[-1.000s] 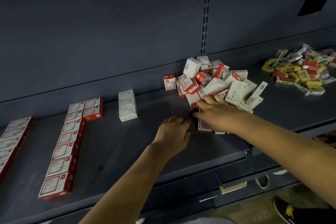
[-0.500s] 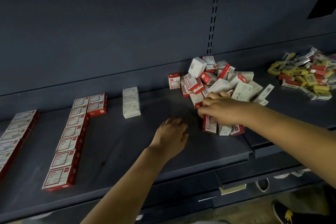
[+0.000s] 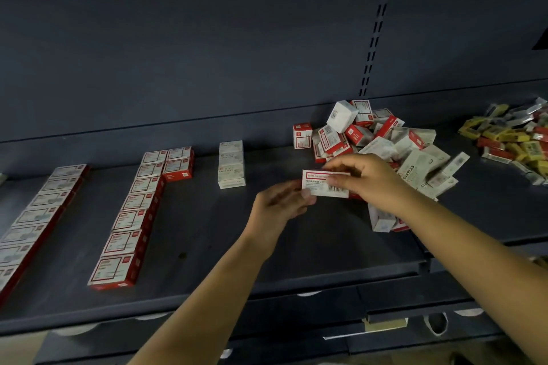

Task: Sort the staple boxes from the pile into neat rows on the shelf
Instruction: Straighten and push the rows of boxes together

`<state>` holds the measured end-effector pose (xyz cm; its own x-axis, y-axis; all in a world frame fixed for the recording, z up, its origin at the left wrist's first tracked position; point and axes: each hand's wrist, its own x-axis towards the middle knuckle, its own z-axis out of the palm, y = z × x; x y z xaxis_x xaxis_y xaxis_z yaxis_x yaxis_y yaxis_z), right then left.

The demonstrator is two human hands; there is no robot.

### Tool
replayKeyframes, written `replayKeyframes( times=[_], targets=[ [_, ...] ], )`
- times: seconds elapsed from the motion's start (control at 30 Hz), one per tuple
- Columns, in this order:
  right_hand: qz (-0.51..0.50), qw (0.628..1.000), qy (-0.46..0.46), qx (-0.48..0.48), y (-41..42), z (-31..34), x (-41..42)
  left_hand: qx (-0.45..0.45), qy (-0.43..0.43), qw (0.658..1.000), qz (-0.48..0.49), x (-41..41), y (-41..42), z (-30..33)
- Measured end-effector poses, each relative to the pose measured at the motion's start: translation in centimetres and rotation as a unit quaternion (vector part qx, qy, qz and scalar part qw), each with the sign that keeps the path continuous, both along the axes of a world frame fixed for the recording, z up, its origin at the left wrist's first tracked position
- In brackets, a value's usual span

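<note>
Item: small white-and-red cardboard staple box (image 3: 325,184), held above the shelf beside the pile (image 3: 382,145). My right hand (image 3: 366,178) pinches its right end; my left hand (image 3: 281,201) grips its left corner. Likely light, stiff, crushable; hold by the ends. Surface: dark blue metal shelf (image 3: 267,261), red-and-white rows (image 3: 133,216) to the left.

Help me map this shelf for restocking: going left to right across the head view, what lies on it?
Far-left row of boxes → long red-and-white row → short white row → box held by the left hand and right hand → pile of staple boxes → yellow-and-red pile.
</note>
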<state>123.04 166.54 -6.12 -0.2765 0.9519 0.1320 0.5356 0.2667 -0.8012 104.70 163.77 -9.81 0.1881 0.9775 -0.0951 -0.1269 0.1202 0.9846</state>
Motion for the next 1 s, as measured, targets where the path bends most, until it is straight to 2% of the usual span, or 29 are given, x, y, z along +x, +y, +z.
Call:
replayKeyframes(
  times=[0.13,0.23,0.3,0.37,0.43,0.5,0.57,0.63,0.7,0.77,0.87,0.93,1.0],
  targets=[
    [-0.043,0.997,0.056,0.023,-1.0,-0.3,-1.0,-0.028,-0.081,0.995,0.055,-0.2,-0.3,0.5],
    [-0.132,0.975,0.004,0.177,-2.1,-0.9,-2.0,-0.006,-0.077,0.991,0.11,0.2,-0.8,0.5],
    [-0.127,0.967,-0.007,0.22,-2.8,-1.3,-3.0,0.027,-0.043,0.986,0.161,0.5,-1.2,0.4],
    [-0.111,0.981,0.046,0.152,-3.4,-1.6,-4.2,0.088,0.032,0.976,0.196,0.8,-1.6,0.5],
    [-0.103,0.978,0.18,0.02,-3.9,-1.5,-5.5,0.166,0.136,0.953,0.213,0.9,-2.1,0.5],
    [-0.098,0.955,0.278,-0.041,-4.2,-1.5,-6.4,0.279,0.226,0.908,0.217,0.8,-2.4,0.1],
    [-0.105,0.94,0.321,-0.051,-4.2,-1.8,-6.8,0.368,0.304,0.854,0.205,0.5,-2.4,-0.6],
    [-0.127,0.917,0.369,-0.082,-4.0,-1.9,-6.9,0.414,0.359,0.815,0.189,0.3,-2.2,-1.3],
    [-0.138,0.887,0.42,-0.136,-3.8,-1.9,-6.5,0.443,0.374,0.797,0.169,0.1,-2.3,-1.4],
    [-0.143,0.885,0.415,-0.155,-3.6,-1.7,-5.9,0.422,0.348,0.821,0.167,-0.4,-2.5,-1.3],
    [-0.134,0.905,0.379,-0.142,-3.5,-1.4,-5.2,0.248,0.266,0.907,0.211,-1.1,-3.1,-0.7],
    [-0.119,0.917,0.36,-0.126,-3.4,-1.2,-5.0,0.162,0.182,0.954,0.176,-1.4,-3.1,-0.3],
    [-0.104,0.932,0.332,-0.104,-3.3,-1.0,-5.0,0.128,0.122,0.976,0.125,-1.5,-3.1,0.2]
  ],
)
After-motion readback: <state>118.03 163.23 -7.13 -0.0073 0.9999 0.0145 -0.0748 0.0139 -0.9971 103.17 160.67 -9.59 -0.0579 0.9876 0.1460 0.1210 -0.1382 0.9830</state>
